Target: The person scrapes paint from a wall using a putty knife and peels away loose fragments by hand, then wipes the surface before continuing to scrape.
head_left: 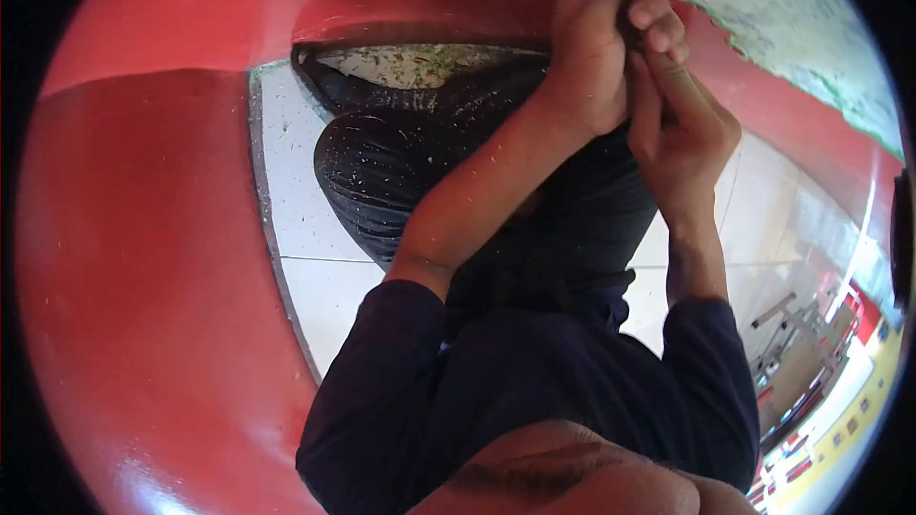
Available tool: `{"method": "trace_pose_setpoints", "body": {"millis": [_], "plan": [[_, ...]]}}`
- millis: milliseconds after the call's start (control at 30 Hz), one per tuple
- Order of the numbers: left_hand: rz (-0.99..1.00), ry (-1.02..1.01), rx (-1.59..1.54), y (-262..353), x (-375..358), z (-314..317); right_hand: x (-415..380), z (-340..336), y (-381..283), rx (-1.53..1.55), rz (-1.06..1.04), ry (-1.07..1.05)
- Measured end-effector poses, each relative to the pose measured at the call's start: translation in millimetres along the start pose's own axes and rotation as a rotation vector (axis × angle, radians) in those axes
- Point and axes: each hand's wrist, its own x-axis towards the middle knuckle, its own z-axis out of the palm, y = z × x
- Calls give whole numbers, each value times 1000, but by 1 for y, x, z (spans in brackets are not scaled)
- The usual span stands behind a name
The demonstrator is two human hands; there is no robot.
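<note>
My left hand [590, 52] is raised at the upper middle, with its fingers curled round a dark, narrow tool [627, 24]. Close against it, my right hand [685, 119] has its fingers closed on the lower part of the same tool. Most of the tool is hidden by the fingers, and I cannot make out its kind. Just beyond my fingertips is a wall patch [763, 10] where the surface is rough, pale and greenish, edged by red paint.
Glossy red wall [143, 257] curves along the left. My crossed legs [382, 167] in dark trousers, dotted with pale flakes, rest on white floor tiles [320, 286]. Flakes and green bits lie on a pale surface [410, 65] by my leg. Metal-framed furniture [797, 353] stands at right.
</note>
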Motion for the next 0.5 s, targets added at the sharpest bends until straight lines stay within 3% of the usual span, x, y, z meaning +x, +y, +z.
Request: {"method": "trace_pose_setpoints", "body": {"millis": [133,267,367,433,500], "plan": [[-113,-46,49,-7,-14,2,-11,-5,1,64,-2,24],[-15,-16,-102,0,1,-11,-3,-1,0,-24,-52,-43],[-97,-38,83,-3,-18,0,-5,-9,6,24,-44,-22],[32,-84,18,12,7,-7,3,2,8,23,-76,45],[51,-74,-83,8,3,-16,2,-2,-3,-41,-74,-87]]}}
